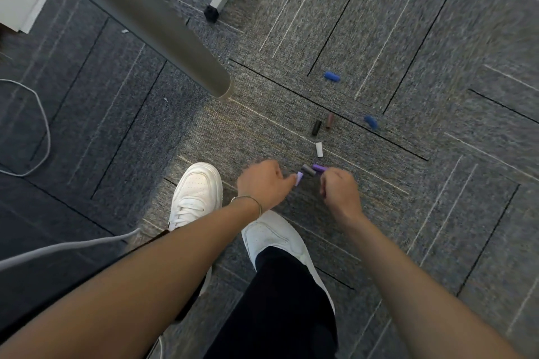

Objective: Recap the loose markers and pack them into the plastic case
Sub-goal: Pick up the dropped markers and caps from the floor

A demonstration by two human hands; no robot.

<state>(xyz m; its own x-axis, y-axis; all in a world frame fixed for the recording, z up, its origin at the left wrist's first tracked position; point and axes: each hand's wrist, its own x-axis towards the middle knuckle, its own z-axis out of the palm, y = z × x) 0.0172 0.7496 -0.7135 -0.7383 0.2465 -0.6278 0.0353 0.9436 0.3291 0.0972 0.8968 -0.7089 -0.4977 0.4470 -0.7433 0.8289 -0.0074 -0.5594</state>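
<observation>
Eight marker caps lie or are held low on the grey carpet floor. Left hand, fingers curled, pinches one lilac cap at its tips. Right hand grips one purple cap. One grey cap sits between the two, touching the purple one. At 12 o'clock from the hands: one white cap, then one black cap and one brown cap side by side. Two blue caps, at 1 o'clock and 2 o'clock, lie well apart. Two white sneakers stand at 7 o'clock; one desk leg at 11 o'clock. No plastic case in view.
</observation>
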